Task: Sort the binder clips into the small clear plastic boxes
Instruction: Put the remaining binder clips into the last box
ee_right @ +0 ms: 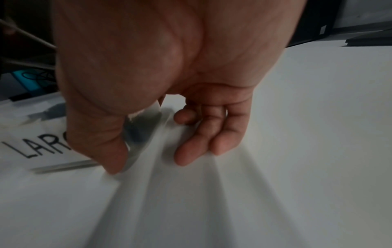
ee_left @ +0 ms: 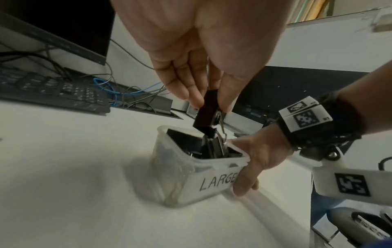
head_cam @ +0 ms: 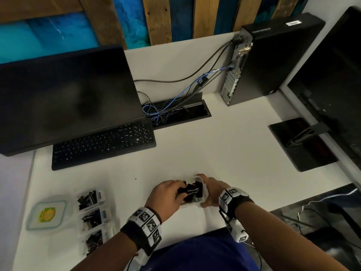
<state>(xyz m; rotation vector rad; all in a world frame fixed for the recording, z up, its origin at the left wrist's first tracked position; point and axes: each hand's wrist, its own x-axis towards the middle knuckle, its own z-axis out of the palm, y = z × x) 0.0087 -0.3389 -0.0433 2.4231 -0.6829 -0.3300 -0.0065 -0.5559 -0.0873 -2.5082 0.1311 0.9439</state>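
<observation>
A clear plastic box (ee_left: 182, 174) labelled LARGE (ee_left: 218, 182) stands on the white desk near its front edge, full of black binder clips (head_cam: 192, 190). My left hand (ee_left: 210, 102) pinches a black binder clip (ee_left: 206, 114) just above the box's open top. My right hand (head_cam: 210, 192) grips the box's right side, thumb on the labelled front wall (ee_right: 42, 147) and fingers (ee_right: 199, 134) curled behind it. Three other small clear boxes (head_cam: 91, 218) holding clips sit in a column at the left front.
A clear lid (head_cam: 46, 212) with a yellow sticker lies left of the small boxes. A black keyboard (head_cam: 103, 145) and monitor (head_cam: 64, 94) stand behind at left, a cable tray (head_cam: 175, 110) in the middle, and a computer tower (head_cam: 269, 59) and second monitor's base (head_cam: 300, 143) at right.
</observation>
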